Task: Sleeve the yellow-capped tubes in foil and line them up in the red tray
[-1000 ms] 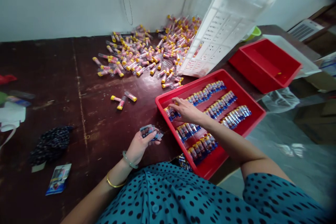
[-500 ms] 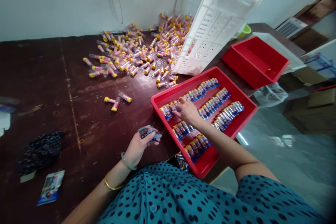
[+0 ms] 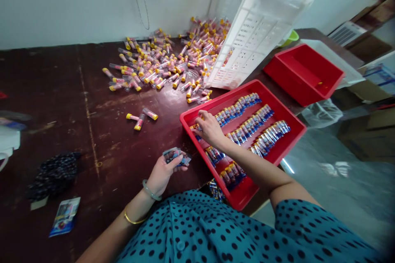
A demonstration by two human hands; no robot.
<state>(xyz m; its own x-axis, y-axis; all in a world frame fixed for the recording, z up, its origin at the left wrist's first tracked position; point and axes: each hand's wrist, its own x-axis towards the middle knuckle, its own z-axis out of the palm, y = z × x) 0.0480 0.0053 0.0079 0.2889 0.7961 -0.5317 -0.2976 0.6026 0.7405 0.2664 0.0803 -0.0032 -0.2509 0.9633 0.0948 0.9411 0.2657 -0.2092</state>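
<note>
**One red tray [image 3: 243,200], three rows of packets [image 3: 252,125]**

Nearest, on the left wrist, sit two bangles, one green [image 3: 151,191] and one gold [image 3: 133,220]. Well left of the tray, one loose packet [image 3: 65,216] lies flat on the dark surface [image 3: 123,152], with one dark patterned cloth [image 3: 54,174] just beyond it. Beside the tray's near left edge, the left hand [image 3: 168,168] is clamped on one thin stack of printed wrappers [image 3: 173,155], thumb across the top; they overlap too much to count. Below that same edge, more packets [image 3: 216,189] show, too many and too hidden to number.

The one right hand [image 3: 211,130] is over the left end of the tray's farthest row, fingers bent; whether they meet on a packet, I cannot tell. The packets stand side by side inside the tray, and the right arm and hand cover parts of the rows.

Left of the tray, three tubes [image 3: 140,122] with yellow caps lie apart from one large pile of tubes [image 3: 154,55], uncountable, beyond the tray's far left corner. Just past the tray's far edge is one white basket [image 3: 247,45]; beyond its right end are one red bin [image 3: 286,76] and, farther, one green bowl [image 3: 291,38].
</note>
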